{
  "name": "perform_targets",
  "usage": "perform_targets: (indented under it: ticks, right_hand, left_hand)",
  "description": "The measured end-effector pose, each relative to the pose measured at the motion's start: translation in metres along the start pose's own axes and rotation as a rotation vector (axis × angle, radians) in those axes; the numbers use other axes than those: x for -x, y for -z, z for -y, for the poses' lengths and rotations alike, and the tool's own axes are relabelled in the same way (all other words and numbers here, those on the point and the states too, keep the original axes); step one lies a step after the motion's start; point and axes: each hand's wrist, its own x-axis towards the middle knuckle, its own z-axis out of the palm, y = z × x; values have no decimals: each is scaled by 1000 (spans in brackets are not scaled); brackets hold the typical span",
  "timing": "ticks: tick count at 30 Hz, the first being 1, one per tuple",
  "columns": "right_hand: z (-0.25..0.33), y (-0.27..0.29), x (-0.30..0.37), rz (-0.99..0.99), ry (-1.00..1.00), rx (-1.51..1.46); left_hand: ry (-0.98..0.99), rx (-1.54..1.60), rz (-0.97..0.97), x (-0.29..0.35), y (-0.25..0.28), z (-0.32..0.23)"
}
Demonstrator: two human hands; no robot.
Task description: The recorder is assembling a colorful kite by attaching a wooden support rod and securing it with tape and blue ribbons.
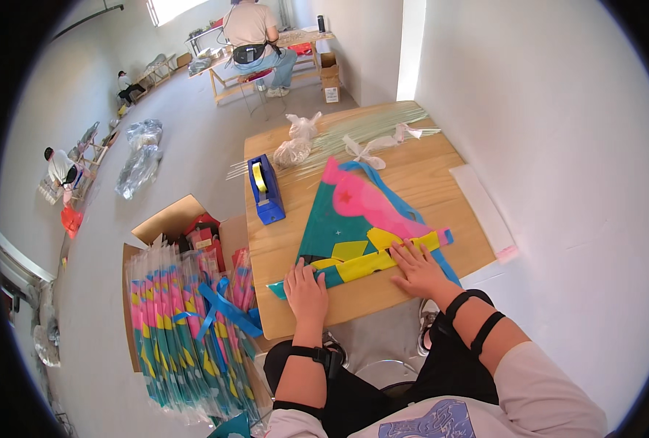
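Left hand (306, 290): palm down, fingers loosely spread, pressing flat on the near left end of the kite's folded edge; nothing gripped.
Right hand (418, 269): flat too, fingers fanned forward, open on the yellow band at the kite's right end.
Forearms: both in from the lower edge, black straps at wrist and arm.
Kite (353, 219): triangular, thin glossy sheet, teal with a pink shape and yellow patches, lying flat on the near half of the wooden table (426, 171), point aimed away.
Tape dispenser (265, 188): blue, blocky, left of the kite, well apart.
Sticks (361, 131): pale thin rods fanned across the far end.
Packed kites (185, 328): clear-wrapped stack on the floor, left of the table.
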Motion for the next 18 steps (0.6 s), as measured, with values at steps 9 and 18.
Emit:
perform_targets:
  ticks: [9,18]
  right_hand:
    - [-2,5,-5,70,-8,-66]
    - [-1,17,-5,72,-5,-63]
  left_hand:
    - [-54,54,-1,0,3,9]
    - [-53,80,-11,-3,13,2]
